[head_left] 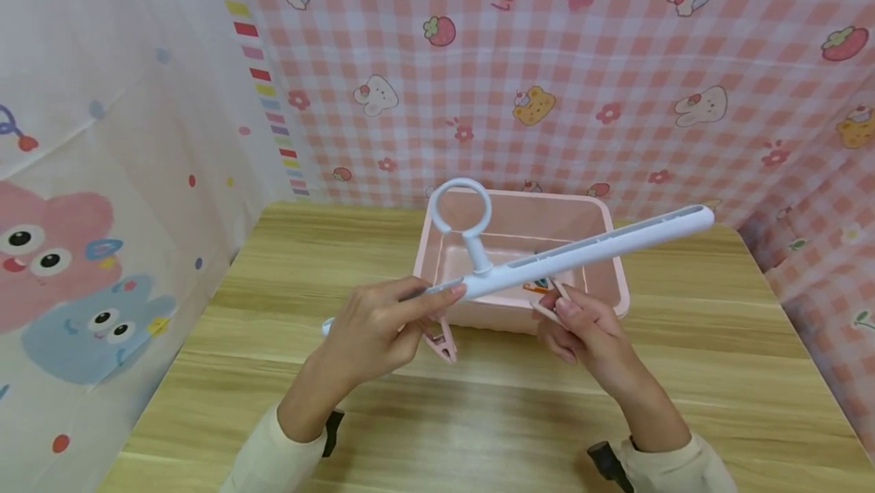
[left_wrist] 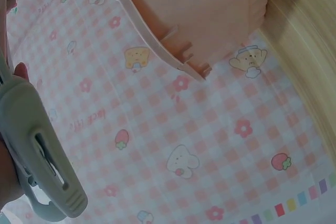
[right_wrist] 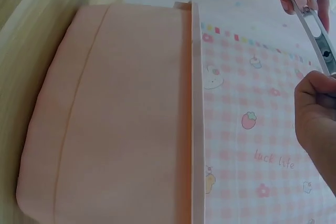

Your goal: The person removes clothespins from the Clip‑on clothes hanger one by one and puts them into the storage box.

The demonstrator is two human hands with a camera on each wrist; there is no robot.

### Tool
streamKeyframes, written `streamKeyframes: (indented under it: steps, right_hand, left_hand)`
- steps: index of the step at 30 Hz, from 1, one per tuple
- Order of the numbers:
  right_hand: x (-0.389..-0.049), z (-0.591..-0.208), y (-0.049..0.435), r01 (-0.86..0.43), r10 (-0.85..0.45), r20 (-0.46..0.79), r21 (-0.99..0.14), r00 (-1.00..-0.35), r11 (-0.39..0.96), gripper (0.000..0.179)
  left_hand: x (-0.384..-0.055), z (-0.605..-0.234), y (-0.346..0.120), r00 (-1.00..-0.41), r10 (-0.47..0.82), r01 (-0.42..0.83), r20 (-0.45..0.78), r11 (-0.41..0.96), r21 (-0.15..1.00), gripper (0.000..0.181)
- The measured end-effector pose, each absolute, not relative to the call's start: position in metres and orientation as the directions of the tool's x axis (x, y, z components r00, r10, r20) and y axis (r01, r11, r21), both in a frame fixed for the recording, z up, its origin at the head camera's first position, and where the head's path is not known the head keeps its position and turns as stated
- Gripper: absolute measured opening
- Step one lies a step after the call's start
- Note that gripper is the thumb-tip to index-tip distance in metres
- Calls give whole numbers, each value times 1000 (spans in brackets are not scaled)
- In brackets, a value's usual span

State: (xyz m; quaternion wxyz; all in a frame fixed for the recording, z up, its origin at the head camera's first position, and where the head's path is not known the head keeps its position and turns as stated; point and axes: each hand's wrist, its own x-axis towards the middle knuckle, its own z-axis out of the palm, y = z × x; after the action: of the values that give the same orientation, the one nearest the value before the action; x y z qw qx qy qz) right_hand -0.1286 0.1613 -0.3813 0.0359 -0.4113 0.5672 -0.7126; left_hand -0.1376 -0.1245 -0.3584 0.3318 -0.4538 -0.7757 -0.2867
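A light blue bar-shaped hanger (head_left: 588, 254) with an open ring hook (head_left: 462, 181) slants upward to the right over the pink bin. My left hand (head_left: 376, 322) grips it near its lower left part, thumb and fingers wrapped about the bar. Below those fingers hangs a pink clip (head_left: 443, 345), also seen in the right wrist view. My right hand (head_left: 588, 330) pinches a pale clip (head_left: 547, 314) just under the bar, its two prongs spread apart. A slotted, ridge-tipped pale piece (left_wrist: 44, 150) shows beside my left hand in the left wrist view.
The pink bin (head_left: 620, 280) stands on the wooden table (head_left: 690, 356) toward its back edge. Small orange and teal things (head_left: 536, 287) lie inside, partly hidden by the bar. A pink checked cloth (head_left: 615, 52) hangs close behind; a white printed cloth (head_left: 137, 174) is on the left.
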Motion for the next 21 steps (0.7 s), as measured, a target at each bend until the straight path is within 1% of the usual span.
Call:
streamKeyframes:
  steps: [1, 3, 6, 9, 10, 11, 13, 16, 17, 19, 21]
  right_hand:
    - [-129, -382, 161, -418, -509, 543, -840, -668, -347, 49]
    - [-128, -382, 161, -466, -473, 548, -836, -690, -288, 47]
    - [-126, -383, 158, -564, -371, 557, -819, -743, -102, 38]
    - [-125, -385, 155, -677, -262, 631, -720, -730, 150, 23]
    - [-125, -385, 155, -696, -236, 654, -676, -718, 242, 18]
    - [-126, -386, 154, -715, -217, 687, -620, -694, 323, 17]
    - [-127, -386, 154, -721, -194, 742, -497, -642, 483, 27]
    - [-127, -386, 154, -687, -194, 792, -346, -579, 639, 49]
    - [-127, -385, 154, -670, -196, 800, -310, -567, 674, 52]
    - [-126, -384, 154, -638, -198, 806, -264, -558, 723, 55]
    - [-124, -383, 154, -625, -195, 800, -265, -568, 734, 54]
  left_hand:
    - [-138, -358, -125, -368, 514, 895, 775, 423, 143, 61]
    - [-138, -358, -124, -369, 516, 895, 773, 422, 145, 61]
    - [-137, -358, -124, -373, 518, 894, 769, 422, 150, 60]
    - [-137, -359, -125, -382, 522, 893, 763, 421, 159, 60]
    - [-137, -359, -125, -384, 522, 892, 761, 421, 161, 60]
    - [-137, -360, -125, -385, 523, 893, 760, 419, 164, 61]
    - [-137, -360, -126, -386, 523, 895, 760, 413, 170, 63]
    - [-137, -361, -126, -389, 523, 895, 759, 408, 178, 65]
    - [-137, -361, -126, -389, 522, 896, 759, 407, 179, 65]
    - [-137, -361, -126, -391, 523, 894, 757, 411, 178, 63]
    - [-138, -360, -126, -390, 524, 895, 757, 409, 178, 62]
